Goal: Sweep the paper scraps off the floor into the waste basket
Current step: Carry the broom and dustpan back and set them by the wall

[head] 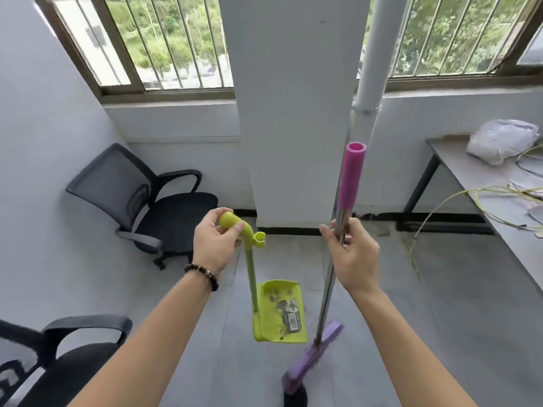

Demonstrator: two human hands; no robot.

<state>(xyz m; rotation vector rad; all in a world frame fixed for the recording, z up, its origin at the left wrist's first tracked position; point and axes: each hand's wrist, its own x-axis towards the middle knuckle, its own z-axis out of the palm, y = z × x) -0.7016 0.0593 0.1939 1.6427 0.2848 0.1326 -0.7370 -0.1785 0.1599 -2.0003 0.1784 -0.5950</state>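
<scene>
The left hand (213, 245) grips the curved top of the lime-green dustpan handle (251, 277); its fingers (238, 227) are curled closed around the grip, with a dark bead bracelet (202, 274) on the wrist. The right hand (352, 254) holds the broom by its metal shaft (340, 227), just below the pink foam grip (351, 174); its fingers (326, 233) are wrapped round the shaft.

The dustpan (279, 330) hangs at the foot of its handle, between the two forearms; whether it touches the grey tiled floor (440, 289) cannot be told. The paper scraps (291, 315) lie inside the pan, towards its right side; one crumpled piece bears dark print; dust marks show on the pan's inner face. The purple broom head (314, 356) sits just beside the pan, to its right and lower in the view; its dark bristles (295, 399) reach the bottom edge.

A white pillar (293, 113) stands ahead, with a pale pipe (379, 54) at its right; barred windows (164, 39) flank both. A black mesh office chair (147, 201) stands at the left wall; a second chair (58, 362) occupies the lower left corner. At the right, a grey worktop (458, 168) carries a white bag (502, 141) and loops of yellow-green cable (482, 190).
</scene>
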